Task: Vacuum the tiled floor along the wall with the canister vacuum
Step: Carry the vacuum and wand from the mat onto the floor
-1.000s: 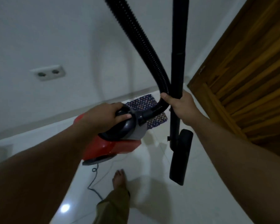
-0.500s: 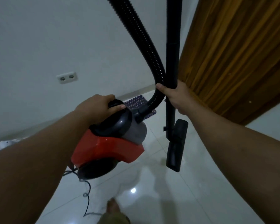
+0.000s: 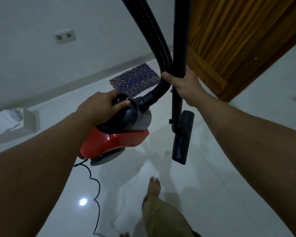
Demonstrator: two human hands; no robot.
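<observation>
Weight is carried mostly by the left hand (image 3: 99, 106), which is closed over the top handle of the canister vacuum (image 3: 116, 134), held clear of the tiled floor (image 3: 220, 194). The body is judged fairly heavy and rigid, best taken by that handle. The right hand (image 3: 184, 86) is clamped around the wand (image 3: 179, 65) and the hose (image 3: 154, 41) together; the ribbed hose is soft and springy, the wand stiff and light. The floor nozzle (image 3: 182, 139) hangs above the tiles (not yet set down). The canister is seen as glossy red below, dark grey and black above, with a thin cord (image 3: 97, 185) trailing down to the floor. The wall (image 3: 32, 69) lies ahead, with a small mat (image 3: 135, 79) at its foot.
</observation>
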